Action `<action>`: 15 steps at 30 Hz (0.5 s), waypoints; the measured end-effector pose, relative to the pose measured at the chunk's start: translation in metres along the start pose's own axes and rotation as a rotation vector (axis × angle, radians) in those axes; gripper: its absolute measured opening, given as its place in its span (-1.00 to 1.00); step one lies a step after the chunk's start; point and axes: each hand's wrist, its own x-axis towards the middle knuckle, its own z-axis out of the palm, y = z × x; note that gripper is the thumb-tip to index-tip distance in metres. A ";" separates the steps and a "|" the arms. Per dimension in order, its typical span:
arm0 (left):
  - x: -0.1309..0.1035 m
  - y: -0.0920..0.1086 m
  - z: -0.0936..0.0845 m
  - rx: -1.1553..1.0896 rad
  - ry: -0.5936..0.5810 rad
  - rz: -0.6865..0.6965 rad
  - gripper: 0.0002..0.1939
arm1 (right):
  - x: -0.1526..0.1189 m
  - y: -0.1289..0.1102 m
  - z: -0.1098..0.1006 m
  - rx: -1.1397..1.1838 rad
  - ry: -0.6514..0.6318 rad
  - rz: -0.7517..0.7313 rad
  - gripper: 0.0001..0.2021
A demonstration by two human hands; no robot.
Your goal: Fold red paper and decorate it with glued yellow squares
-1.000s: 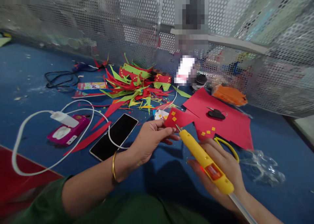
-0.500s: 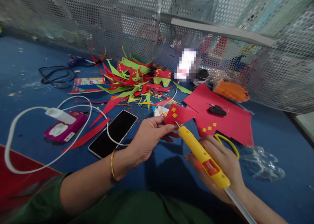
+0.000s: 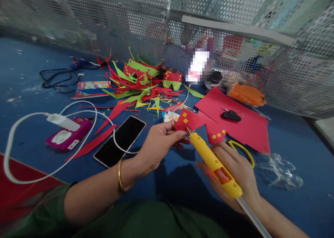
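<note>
My left hand [image 3: 160,144] pinches the left end of a red paper cutout [image 3: 193,119] with a notched lower edge. Small yellow squares are stuck on it near both ends. My right hand [image 3: 236,172] is wrapped round a yellow glue gun [image 3: 205,152], whose orange switch shows on top and a clear glue stick [image 3: 252,213] comes out at the back. Its metal tip points at the cutout, close to my left thumb; whether they touch I cannot tell. Yellow-handled scissors [image 3: 242,151] lie just beyond my right hand, partly hidden.
A heap of red and green paper scraps [image 3: 141,88] lies ahead. On the left are a black phone [image 3: 121,140] and a purple device [image 3: 70,133] with a white cable. Red sheets [image 3: 250,133] bear a black folding tool [image 3: 231,116]. A perforated metal panel [image 3: 104,22] stands behind.
The right end of the cutout has shifted slightly left and up, now standing out from the red sheets. The glue gun has barely moved; both hands keep their holds.
</note>
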 end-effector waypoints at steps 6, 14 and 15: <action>0.001 -0.001 -0.001 0.009 -0.002 0.006 -0.86 | -0.001 0.001 0.000 -0.011 0.000 0.003 -0.86; 0.001 -0.002 -0.001 0.030 -0.003 0.011 -0.85 | 0.000 0.000 0.000 -0.013 -0.006 0.002 -0.79; 0.000 -0.002 -0.001 0.035 0.001 0.009 -0.85 | 0.000 0.000 0.000 -0.017 -0.006 0.004 -0.79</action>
